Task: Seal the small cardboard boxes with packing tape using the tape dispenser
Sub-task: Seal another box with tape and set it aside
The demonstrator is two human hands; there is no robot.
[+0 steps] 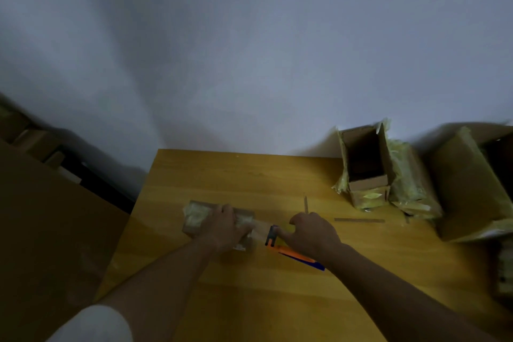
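A small cardboard box (197,218) wrapped in clear tape lies on the wooden table (249,175). My left hand (226,226) rests on top of the box with fingers curled over its far edge, holding it down. My right hand (311,234) grips the orange and blue tape dispenser (291,253) just right of the box. A strip of clear tape (261,228) stretches from the box's right end to the dispenser's dark head (271,234).
An open cardboard box (363,164) with yellowish tape stands at the table's back right, with more taped boxes (410,183) and a large box (466,183) beside it. Thin cardboard strips (359,220) lie on the table. Large cardboard sheets (50,230) are at the left.
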